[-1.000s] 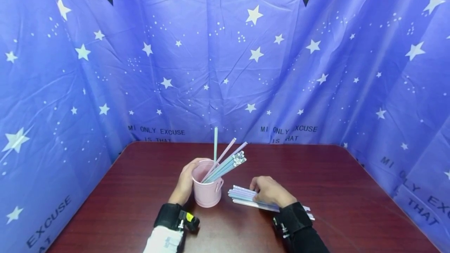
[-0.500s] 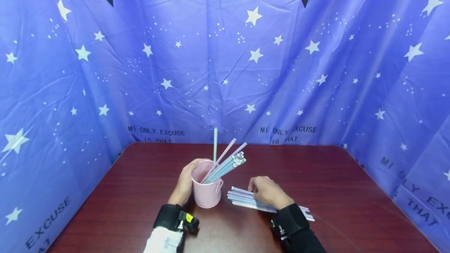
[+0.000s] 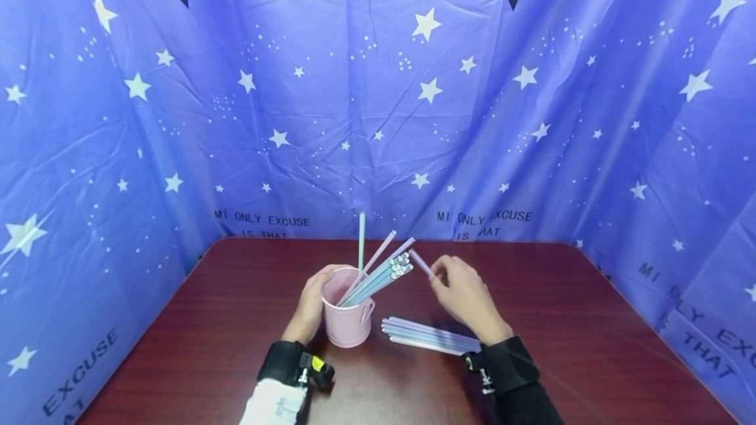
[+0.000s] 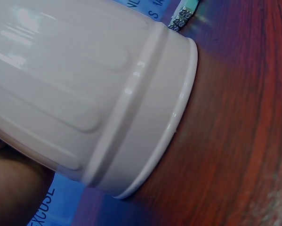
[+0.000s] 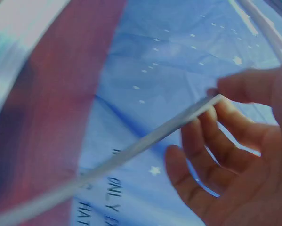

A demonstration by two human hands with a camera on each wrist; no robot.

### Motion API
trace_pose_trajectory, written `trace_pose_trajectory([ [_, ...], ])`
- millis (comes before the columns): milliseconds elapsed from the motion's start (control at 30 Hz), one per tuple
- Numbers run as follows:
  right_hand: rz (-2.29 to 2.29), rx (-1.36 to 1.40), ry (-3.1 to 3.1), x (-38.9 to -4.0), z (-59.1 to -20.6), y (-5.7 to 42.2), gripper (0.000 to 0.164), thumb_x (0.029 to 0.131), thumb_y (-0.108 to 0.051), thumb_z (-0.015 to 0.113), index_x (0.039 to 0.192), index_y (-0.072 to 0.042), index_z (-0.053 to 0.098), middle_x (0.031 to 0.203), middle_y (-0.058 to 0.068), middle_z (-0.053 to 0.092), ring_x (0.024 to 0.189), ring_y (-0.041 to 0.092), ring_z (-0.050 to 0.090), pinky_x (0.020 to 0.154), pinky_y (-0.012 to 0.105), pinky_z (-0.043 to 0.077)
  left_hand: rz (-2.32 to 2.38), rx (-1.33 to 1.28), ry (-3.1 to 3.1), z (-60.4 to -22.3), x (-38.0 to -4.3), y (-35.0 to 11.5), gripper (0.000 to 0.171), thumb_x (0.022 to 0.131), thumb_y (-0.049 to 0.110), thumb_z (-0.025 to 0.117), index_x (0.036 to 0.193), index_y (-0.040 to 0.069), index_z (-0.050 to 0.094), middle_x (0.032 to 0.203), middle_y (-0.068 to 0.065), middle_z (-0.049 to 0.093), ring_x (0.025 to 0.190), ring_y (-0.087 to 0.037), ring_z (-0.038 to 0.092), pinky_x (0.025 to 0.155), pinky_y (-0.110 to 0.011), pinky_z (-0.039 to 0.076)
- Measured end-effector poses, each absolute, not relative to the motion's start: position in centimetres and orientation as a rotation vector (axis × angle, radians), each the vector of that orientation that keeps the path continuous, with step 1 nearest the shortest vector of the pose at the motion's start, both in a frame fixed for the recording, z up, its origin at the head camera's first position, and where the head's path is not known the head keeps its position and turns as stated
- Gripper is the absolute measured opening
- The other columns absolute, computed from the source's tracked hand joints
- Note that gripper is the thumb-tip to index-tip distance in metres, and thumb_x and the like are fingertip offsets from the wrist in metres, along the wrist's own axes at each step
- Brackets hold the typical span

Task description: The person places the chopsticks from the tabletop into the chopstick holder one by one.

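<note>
Head view: a stick [image 3: 420, 262] has been lifted to the bucket's [image 3: 348, 328] two o'clock by the right hand [image 3: 463, 287]; the pile [image 3: 422, 334] at four is thinned; the bucket is gripped at nine by the left hand [image 3: 310, 303]; the table [image 3: 590, 346] is backed by starry curtain [image 3: 331, 103]; left wrist: bucket wall is shown; right wrist: the stick is pinched.

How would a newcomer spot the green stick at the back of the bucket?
On the red table, find the bucket, held by the left hand. The green stick stands nearly upright; the other sticks there lean right.
</note>
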State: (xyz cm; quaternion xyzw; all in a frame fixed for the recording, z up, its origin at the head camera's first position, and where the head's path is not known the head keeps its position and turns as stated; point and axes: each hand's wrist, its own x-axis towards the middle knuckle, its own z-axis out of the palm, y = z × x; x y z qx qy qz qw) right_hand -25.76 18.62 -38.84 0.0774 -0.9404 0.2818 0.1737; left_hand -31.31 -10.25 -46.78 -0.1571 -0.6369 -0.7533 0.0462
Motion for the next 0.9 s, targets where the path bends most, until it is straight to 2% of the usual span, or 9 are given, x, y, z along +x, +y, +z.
trace_pose_trajectory([
  [133, 0.896, 0.196, -2.471, -25.3, -37.1, 18.8, 0.007, 0.097, -0.008, 0.071, 0.104, -0.007, 0.072, 0.093, 0.006, 0.069, 0.083, 0.019, 0.062, 0.075, 0.034, 0.053, -2.303, -0.479, -1.948, -46.7, -31.3, -10.3, 0.046, 0.109, 0.009, 0.034, 0.131, -0.015, 0.067, 0.130, -0.029, 0.072, 0.113, -0.010, 0.071, 0.105, -0.022, 0.052],
  [267, 0.975, 0.150, -2.356, -24.2, -35.2, 18.8, 0.008, 0.098, -0.008, 0.070, 0.106, -0.007, 0.071, 0.093, 0.008, 0.074, 0.082, 0.018, 0.064, 0.075, 0.027, 0.052, -2.293, -0.477, -1.967, -46.7, -31.3, -10.3, 0.046, 0.108, 0.008, 0.035, 0.130, -0.012, 0.069, 0.132, -0.031, 0.070, 0.114, -0.011, 0.070, 0.106, -0.022, 0.052],
  [367, 1.036, 0.095, -2.293, -23.2, -34.0, 18.6, 0.008, 0.100, -0.010, 0.069, 0.108, -0.009, 0.071, 0.091, 0.007, 0.076, 0.078, 0.012, 0.063, 0.071, 0.020, 0.048, -2.270, -0.484, -1.985, -46.7, -31.2, -10.3, 0.046, 0.107, 0.009, 0.035, 0.130, -0.011, 0.069, 0.132, -0.031, 0.071, 0.115, -0.012, 0.070, 0.106, -0.022, 0.052],
  [500, 1.234, 0.135, -2.105, -22.1, -32.9, 18.1, 0.010, 0.101, -0.004, 0.066, 0.111, -0.003, 0.069, 0.096, 0.014, 0.078, 0.077, 0.001, 0.067, 0.073, 0.014, 0.056, -2.258, -0.484, -1.994, -46.7, -31.2, -10.4, 0.047, 0.107, 0.010, 0.035, 0.131, -0.010, 0.070, 0.132, -0.030, 0.071, 0.116, -0.012, 0.070, 0.106, -0.023, 0.052],
  [600, 1.352, 0.227, -1.939, -21.5, -32.4, 17.7, 0.012, 0.101, 0.001, 0.066, 0.113, 0.004, 0.066, 0.099, 0.018, 0.077, 0.080, -0.001, 0.072, 0.077, 0.015, 0.061, -2.258, -0.494, -1.995, -46.8, -31.1, -10.4, 0.046, 0.109, 0.012, 0.035, 0.131, -0.010, 0.070, 0.131, -0.028, 0.072, 0.115, -0.013, 0.071, 0.105, -0.023, 0.052],
  [767, 1.401, 0.317, -1.799, -20.8, -31.9, 16.9, 0.015, 0.101, 0.003, 0.067, 0.116, 0.008, 0.065, 0.100, 0.013, 0.076, 0.086, 0.004, 0.076, 0.084, 0.018, 0.062, -2.266, -0.508, -1.991, -46.8, -31.2, -10.4, 0.046, 0.110, 0.013, 0.035, 0.131, -0.008, 0.070, 0.130, -0.027, 0.073, 0.114, -0.014, 0.071, 0.104, -0.023, 0.053],
  [900, 1.460, 0.391, -1.765, -20.6, -32.0, 16.1, 0.017, 0.101, 0.005, 0.067, 0.117, 0.010, 0.064, 0.103, 0.017, 0.076, 0.089, 0.007, 0.077, 0.087, 0.021, 0.063, -2.269, -0.519, -1.978, -46.8, -31.3, -10.3, 0.047, 0.110, 0.012, 0.034, 0.131, -0.011, 0.069, 0.131, -0.029, 0.072, 0.114, -0.013, 0.071, 0.104, -0.023, 0.053],
])
